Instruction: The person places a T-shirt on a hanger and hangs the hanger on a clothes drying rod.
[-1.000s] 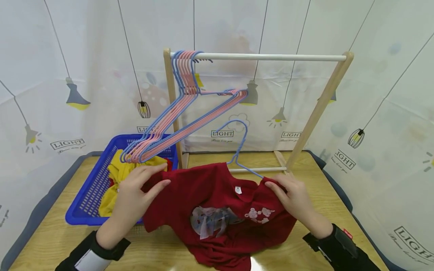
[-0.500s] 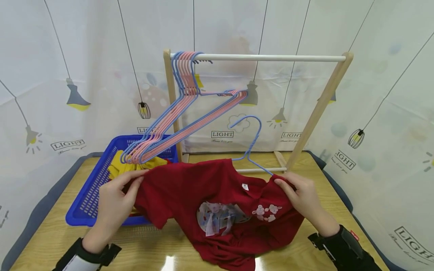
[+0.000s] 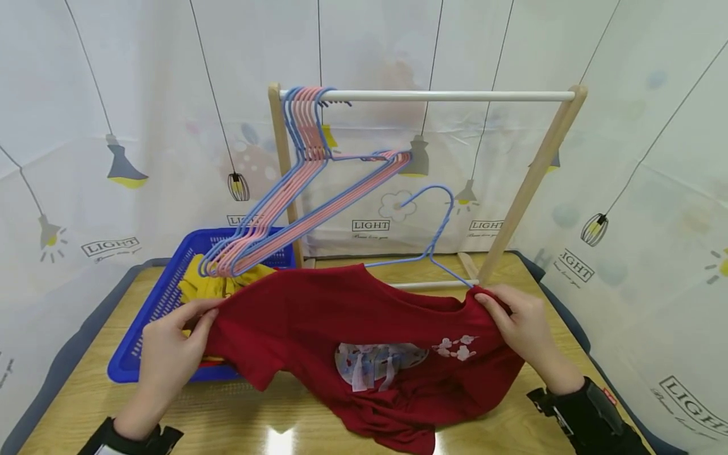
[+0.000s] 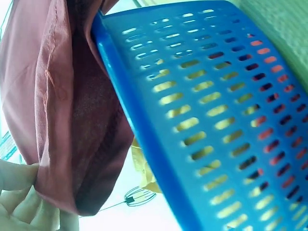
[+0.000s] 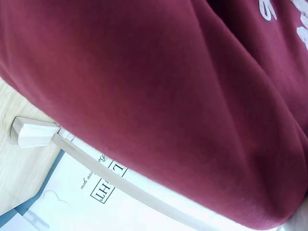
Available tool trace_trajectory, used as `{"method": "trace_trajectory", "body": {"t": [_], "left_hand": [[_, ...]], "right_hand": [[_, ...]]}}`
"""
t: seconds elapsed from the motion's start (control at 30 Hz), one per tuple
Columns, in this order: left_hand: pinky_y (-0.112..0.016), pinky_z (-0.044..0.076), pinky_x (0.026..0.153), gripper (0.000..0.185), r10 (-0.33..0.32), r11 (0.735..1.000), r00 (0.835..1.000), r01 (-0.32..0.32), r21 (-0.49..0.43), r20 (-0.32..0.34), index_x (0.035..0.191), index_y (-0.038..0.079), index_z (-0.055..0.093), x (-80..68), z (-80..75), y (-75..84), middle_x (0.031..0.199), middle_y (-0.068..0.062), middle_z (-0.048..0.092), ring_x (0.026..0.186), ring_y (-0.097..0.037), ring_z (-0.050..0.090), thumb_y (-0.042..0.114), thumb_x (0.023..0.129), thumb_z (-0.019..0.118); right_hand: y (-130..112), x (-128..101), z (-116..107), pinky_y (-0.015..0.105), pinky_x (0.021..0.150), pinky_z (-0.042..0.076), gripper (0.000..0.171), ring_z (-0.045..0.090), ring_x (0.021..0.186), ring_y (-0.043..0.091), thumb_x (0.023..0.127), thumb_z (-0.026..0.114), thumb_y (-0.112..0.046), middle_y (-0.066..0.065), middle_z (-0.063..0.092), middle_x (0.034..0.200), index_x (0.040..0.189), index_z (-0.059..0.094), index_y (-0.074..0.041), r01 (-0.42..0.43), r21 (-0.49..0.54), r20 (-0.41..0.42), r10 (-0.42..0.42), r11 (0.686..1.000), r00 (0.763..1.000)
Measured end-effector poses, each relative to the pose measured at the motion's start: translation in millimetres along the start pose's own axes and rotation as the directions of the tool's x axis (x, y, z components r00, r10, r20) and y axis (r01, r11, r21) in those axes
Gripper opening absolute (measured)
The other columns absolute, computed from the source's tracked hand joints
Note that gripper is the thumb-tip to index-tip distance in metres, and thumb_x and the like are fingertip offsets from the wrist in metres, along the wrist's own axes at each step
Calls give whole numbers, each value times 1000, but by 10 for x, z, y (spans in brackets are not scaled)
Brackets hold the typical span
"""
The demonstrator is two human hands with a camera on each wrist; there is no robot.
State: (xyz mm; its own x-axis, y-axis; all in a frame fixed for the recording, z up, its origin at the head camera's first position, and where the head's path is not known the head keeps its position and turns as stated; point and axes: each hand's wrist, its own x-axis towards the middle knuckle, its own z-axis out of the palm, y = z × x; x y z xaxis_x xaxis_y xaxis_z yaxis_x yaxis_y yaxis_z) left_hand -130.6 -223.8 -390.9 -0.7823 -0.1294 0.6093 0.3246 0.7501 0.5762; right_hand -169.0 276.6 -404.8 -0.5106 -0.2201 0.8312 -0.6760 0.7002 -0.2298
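Two hands are spread wider apart than a second ago: the red shirt (image 3: pixel 364 335) is now stretched out over the tabletop (image 3: pixel 239 417), its left sleeve pinched in the left hand (image 3: pixel 165 354) over the blue basket (image 3: pixel 165 297), its right shoulder gripped by the right hand (image 3: pixel 523 328). The blue hanger (image 3: pixel 435 234) inside the collar is raised higher, its hook nearer the rack (image 3: pixel 534 177).

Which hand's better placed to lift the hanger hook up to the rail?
Right, probably. The right hand pinches the red shirt at the shoulder where the blue hanger emerges, hook just above it. The left hand grips the far sleeve by the blue basket.
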Motion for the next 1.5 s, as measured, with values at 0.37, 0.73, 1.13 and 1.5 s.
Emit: {"method": "trace_trajectory", "body": {"t": [0.37, 0.73, 1.13, 1.5], "left_hand": [[-14, 36, 46, 10, -97, 991, 994, 91, 100, 55, 100, 4, 81, -52, -58, -112, 79, -18, 79, 58, 17, 47, 0, 93, 75], [-21, 47, 54, 7, -85, 988, 941, 36, 151, 329, 100, 8, 79, -134, -27, 51, 85, -9, 81, 61, -4, 65, 11, 96, 74], [-51, 60, 78, 46, 545, 809, 838, -520, 273, -20, 118, -6, 73, 14, 224, 582, 105, -25, 74, 93, -41, 66, 34, 111, 52], [-39, 56, 74, 21, 548, 819, 822, -565, 101, 156, 104, -1, 74, 118, 563, 808, 89, -11, 71, 83, -25, 65, 3, 86, 83]], "right_hand": [[-12, 10, -31, 10, 77, 53, 45, 71, 70, 21, 103, 59, -42, 10, 78, 83, 90, 77, -2, -9, -52, 12, 10, 999, 1000], [-18, 61, -52, 15, 70, 54, 59, 66, 66, 19, 105, 50, -52, 10, 76, 79, 88, 76, -2, 11, -59, 10, -10, 998, 1000], [-84, 112, 49, 13, 76, 55, 58, 71, 70, 20, 105, 49, -52, 8, 78, 83, 91, 77, -3, 72, -8, 33, -71, 997, 997], [-140, 88, 136, 19, 65, 52, 54, 65, 68, 11, 106, 49, -50, 4, 77, 81, 93, 77, -6, 94, 68, 82, -99, 993, 992]]}}
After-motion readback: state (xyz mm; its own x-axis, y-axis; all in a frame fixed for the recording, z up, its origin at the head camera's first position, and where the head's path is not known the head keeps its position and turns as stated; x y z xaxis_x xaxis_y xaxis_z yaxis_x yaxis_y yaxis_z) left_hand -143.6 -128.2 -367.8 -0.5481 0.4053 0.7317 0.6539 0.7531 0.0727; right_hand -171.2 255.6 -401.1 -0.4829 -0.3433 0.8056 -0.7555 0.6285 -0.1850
